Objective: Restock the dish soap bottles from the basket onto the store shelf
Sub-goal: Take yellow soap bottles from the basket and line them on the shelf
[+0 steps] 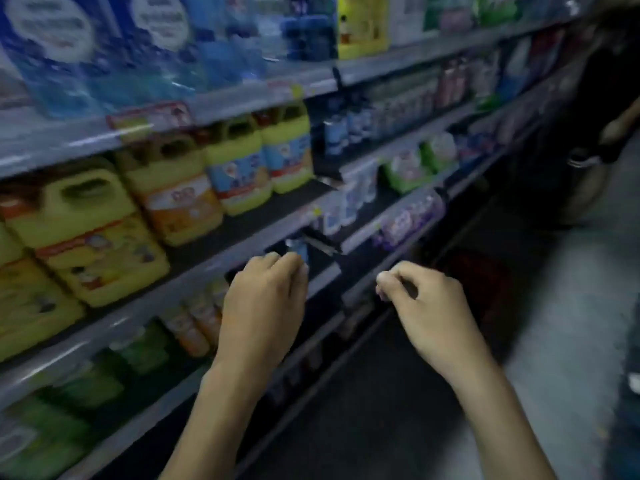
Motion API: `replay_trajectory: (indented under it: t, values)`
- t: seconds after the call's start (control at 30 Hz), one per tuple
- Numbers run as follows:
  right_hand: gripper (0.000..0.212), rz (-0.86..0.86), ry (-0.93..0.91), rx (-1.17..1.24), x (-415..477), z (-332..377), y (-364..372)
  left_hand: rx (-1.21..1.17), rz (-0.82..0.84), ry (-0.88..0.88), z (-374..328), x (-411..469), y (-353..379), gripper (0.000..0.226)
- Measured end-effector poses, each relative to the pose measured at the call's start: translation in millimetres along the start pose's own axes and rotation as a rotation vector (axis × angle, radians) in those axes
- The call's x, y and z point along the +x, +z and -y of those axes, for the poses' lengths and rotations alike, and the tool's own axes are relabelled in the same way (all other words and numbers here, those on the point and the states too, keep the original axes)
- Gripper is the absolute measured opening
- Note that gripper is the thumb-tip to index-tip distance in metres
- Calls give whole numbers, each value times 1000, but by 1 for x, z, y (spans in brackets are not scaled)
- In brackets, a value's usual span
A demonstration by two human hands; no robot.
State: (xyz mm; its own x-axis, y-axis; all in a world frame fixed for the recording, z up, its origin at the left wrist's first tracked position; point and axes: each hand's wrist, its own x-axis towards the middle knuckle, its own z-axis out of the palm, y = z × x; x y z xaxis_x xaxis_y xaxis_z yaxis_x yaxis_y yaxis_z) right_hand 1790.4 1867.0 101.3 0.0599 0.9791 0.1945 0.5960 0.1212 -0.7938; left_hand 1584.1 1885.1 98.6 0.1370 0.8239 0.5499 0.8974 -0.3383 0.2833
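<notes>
One wide-angle view from the person's head, tilted down and turned left, close against the store shelf [242, 102], whose front edges run from lower left to upper right; aisle floor [571, 306] fills the right side

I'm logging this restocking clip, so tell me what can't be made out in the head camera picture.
Head view, all motion-blurred:
- Left hand: its back hides whether the curled fingers hold anything; the small blue item beyond is unidentifiable.
- Right hand: blur hides whether thumb and forefinger pinch something.
- Dark red basket on the floor: shadow hides its contents.
- Yellow plastic handled jugs: labels blurred unreadable.
</notes>
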Motion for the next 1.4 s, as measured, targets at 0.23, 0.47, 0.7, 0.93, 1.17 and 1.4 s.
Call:
replay_trajectory:
  t: [0.23,0.47,0.7,0.93,1.17,1.4]
  values:
    - [40,-85,369,-257,-63,-148,-101,-126,240,162,-144,-10,115,30]
    - [23,-166,605,-290,-80,-247,-158,-146,510,310,-222,6,204,16]
    - [17,-200,684,-247,-32,-320,-202,-131,671,327,-282,51,305,16]
    - [42,-168,808,-386,72,-370,-279,-191,769,243,-352,144,395,29]
    - [43,-259,790,-406,147,-427,-341,-247,717,273,-406,225,472,24]
    - [17,-28,856,-350,194,-515,-393,-198,812,251,-446,264,548,17]
